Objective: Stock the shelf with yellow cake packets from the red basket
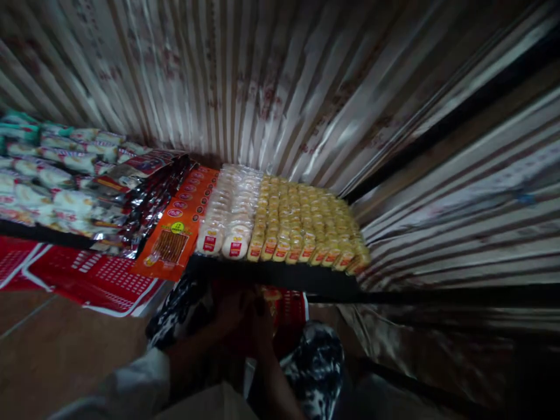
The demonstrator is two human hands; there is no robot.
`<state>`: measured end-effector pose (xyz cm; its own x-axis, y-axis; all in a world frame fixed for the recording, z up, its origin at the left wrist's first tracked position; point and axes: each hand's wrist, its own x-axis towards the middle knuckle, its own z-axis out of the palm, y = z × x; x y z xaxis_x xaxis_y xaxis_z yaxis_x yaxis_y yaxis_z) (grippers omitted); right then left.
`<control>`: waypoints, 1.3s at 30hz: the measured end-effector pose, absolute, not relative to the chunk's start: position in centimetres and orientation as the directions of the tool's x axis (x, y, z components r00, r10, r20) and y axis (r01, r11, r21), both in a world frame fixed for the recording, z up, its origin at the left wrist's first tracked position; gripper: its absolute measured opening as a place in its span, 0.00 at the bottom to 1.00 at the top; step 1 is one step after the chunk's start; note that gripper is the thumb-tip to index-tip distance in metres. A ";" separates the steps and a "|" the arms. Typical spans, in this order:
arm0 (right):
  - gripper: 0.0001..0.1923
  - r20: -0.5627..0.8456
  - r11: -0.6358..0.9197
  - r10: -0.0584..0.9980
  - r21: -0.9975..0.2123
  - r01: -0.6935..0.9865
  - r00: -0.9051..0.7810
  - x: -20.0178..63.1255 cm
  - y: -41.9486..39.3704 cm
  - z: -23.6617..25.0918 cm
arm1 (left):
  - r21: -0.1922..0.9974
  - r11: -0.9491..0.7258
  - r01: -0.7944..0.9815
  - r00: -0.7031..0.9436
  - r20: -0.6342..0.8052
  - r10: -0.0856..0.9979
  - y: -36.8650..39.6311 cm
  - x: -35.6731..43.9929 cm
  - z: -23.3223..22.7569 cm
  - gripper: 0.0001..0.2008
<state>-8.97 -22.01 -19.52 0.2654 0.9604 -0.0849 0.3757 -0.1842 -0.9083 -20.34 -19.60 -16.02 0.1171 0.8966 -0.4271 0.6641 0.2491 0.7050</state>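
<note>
My left hand [231, 308] and my right hand [261, 318] are close together in deep shadow, low in the head view and just under the front edge of the shelf. Their fingers are too dark to make out, and so is anything they may hold. Right beside them is a red item with gold print [274, 303], partly hidden by my right hand. A red basket with a white rim [298, 306] surrounds that spot, between my knees in dark patterned trousers [318, 364].
Above my hands, a black shelf [280, 275] bears rows of yellow wrapped snacks [306, 224], white round packs [236, 239], an orange snack bag [172, 239] and other packets [70, 169]. Red baskets [100, 277] stand at left. Pleated sheeting [271, 87] hangs behind.
</note>
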 end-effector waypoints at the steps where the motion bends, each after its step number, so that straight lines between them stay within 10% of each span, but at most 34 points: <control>1: 0.20 -0.094 -0.189 0.960 -0.912 0.363 0.264 -8.7 -22.4 -19.2 | 0.723 0.223 0.654 0.124 -0.393 0.911 -20.0 -20.4 -15.4 0.16; 20: 0.21 0.175 0.039 0.910 -0.939 0.343 0.376 -8.5 -16.3 -10.3 | 0.839 -0.265 0.475 0.000 0.301 0.954 -16.0 -18.6 -8.3 0.18; 39: 0.11 0.368 0.167 0.852 -0.865 0.473 0.372 -8.6 -13.7 -12.6 | 0.767 -0.313 0.561 0.009 0.372 0.928 -14.8 -17.7 -9.7 0.20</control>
<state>-8.65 -13.71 -12.64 0.3721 0.8520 0.3682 0.4728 0.1674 -0.8651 -17.68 -14.78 -9.66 0.0087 0.9281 0.3721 0.5610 -0.3126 0.7665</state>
